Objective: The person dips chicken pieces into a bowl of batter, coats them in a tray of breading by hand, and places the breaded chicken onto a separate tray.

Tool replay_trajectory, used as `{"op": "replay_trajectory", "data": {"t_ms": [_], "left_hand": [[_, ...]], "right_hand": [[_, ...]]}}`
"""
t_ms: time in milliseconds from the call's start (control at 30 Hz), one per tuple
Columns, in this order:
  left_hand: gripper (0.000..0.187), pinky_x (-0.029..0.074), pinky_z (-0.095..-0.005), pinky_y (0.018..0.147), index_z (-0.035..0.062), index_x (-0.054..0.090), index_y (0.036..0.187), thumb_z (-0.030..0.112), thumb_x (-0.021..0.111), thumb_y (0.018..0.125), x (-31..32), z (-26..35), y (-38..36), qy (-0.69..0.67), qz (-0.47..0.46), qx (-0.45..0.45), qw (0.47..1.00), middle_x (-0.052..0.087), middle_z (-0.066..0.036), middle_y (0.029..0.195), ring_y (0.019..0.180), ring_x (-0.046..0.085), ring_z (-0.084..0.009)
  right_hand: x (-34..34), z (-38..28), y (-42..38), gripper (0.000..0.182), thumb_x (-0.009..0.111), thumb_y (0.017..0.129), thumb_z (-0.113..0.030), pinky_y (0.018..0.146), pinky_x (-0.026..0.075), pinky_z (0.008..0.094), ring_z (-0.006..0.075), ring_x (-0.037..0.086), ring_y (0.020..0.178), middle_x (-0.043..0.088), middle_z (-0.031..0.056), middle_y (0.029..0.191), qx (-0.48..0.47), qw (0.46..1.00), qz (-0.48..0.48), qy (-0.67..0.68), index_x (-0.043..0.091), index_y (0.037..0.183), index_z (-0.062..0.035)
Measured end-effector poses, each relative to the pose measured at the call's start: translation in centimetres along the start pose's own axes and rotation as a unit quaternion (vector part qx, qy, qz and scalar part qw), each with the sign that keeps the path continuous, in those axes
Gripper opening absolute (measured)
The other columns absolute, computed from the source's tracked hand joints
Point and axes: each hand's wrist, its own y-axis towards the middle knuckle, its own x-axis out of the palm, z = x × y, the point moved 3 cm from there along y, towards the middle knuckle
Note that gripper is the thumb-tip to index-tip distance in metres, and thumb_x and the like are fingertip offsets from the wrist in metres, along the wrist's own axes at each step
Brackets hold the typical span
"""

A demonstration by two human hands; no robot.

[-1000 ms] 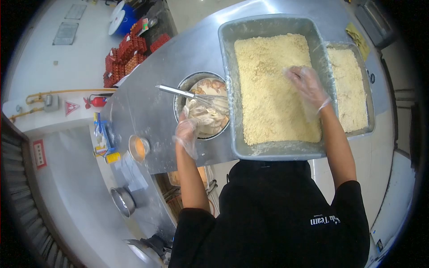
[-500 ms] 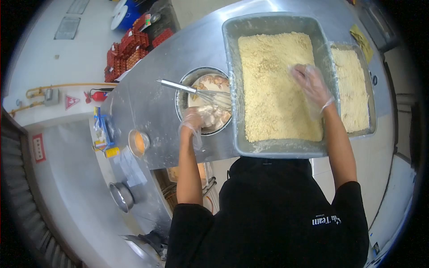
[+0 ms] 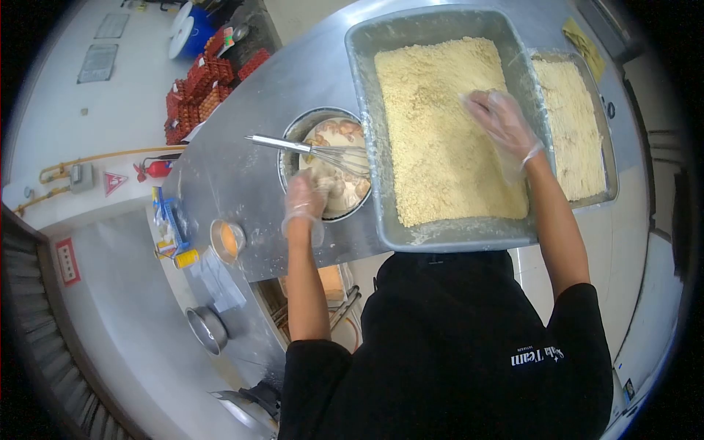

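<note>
Both my hands wear clear plastic gloves. My left hand [image 3: 305, 196] reaches over the near left rim of a round metal bowl [image 3: 291, 133]. Its batter-coated fingers curl down among pale wet pieces [image 3: 355, 192] in milky batter [image 3: 330, 136]; what they grip is hidden. A whisk [image 3: 282, 143] lies across the bowl, wires over the batter, handle beyond the left rim. My right hand [image 3: 504, 125] is above the yellowish flour or crumbs [image 3: 440, 132] in a big grey tub [image 3: 361, 81]. Its fingers are bent together, with nothing visible in them.
Right of the tub is a tray [image 3: 612, 172] of similar pale flour. The metal table [image 3: 242, 132] also carries a small bowl [image 3: 227, 238] with orange contents. Red egg trays [image 3: 198, 88] are stacked beyond its far left edge. A metal bowl [image 3: 207, 330] sits lower left.
My left hand has shifted slightly left and lower in the bowl; the whitish lump at its fingers shows less. My right hand stays over the flour. The whole view has shifted a little.
</note>
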Motion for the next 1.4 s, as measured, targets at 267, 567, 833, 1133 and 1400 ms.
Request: {"op": "replay_trajectory", "data": {"t_ms": [267,567,833,1133,1400], "left_hand": [[0.042,0.052,-0.0387,0.082,0.0024,0.058,0.119,0.022,0.072,0.084,2.5,-3.2,0.6,-0.155,-0.05,-0.143,0.976,0.067,-0.015,0.104,0.094,0.065,-0.0267],[0.017,0.049,-0.0306,0.076,0.0012,0.062,0.105,0.014,0.066,0.094,-1.1,-2.4,0.3,-0.312,0.154,0.08,0.934,0.065,-0.004,0.094,0.085,0.058,-0.0132],[0.008,0.048,-0.0261,0.077,0.0019,0.061,0.1,0.009,0.062,0.097,-0.3,-2.2,0.6,-0.361,0.25,0.091,0.894,0.064,-0.002,0.095,0.086,0.057,-0.0098],[0.011,0.047,-0.0266,0.077,0.0019,0.059,0.097,0.012,0.064,0.097,0.2,-2.4,0.4,-0.362,0.277,0.088,0.886,0.061,-0.002,0.091,0.084,0.054,-0.0102],[0.02,0.053,-0.0307,0.076,0.0007,0.059,0.103,0.019,0.066,0.097,0.5,-1.7,-1.1,-0.37,0.333,0.076,0.864,0.064,-0.006,0.096,0.085,0.06,-0.0136]], "right_hand": [[0.9,2.2,-0.3,0.031,0.062,0.097,-0.026,0.071,0.048,0.0399,0.0298,0.061,0.075,0.064,0.0192,0.084,-0.03,0.999,0.031,-0.012,0.068,0.105,0.0032],[0.3,1.3,0.0,0.027,0.059,0.098,-0.021,0.072,0.05,0.0422,0.0342,0.064,0.078,0.066,0.0226,0.088,-0.005,1.0,-0.005,0.03,0.067,0.105,0.0031],[0.9,2.8,0.0,0.034,0.06,0.097,-0.026,0.072,0.049,0.0397,0.0323,0.064,0.078,0.068,0.0229,0.09,-0.043,0.999,0.005,-0.011,0.068,0.107,0.0057],[0.8,2.5,-0.3,0.032,0.059,0.099,-0.025,0.069,0.046,0.0407,0.0319,0.06,0.072,0.062,0.0237,0.083,-0.094,0.995,0.045,0.007,0.068,0.106,0.0046],[1.3,3.5,-0.6,0.029,0.06,0.098,-0.024,0.07,0.048,0.04,0.0311,0.06,0.072,0.065,0.019,0.081,-0.116,0.991,0.072,-0.001,0.069,0.108,0.0011]]}}
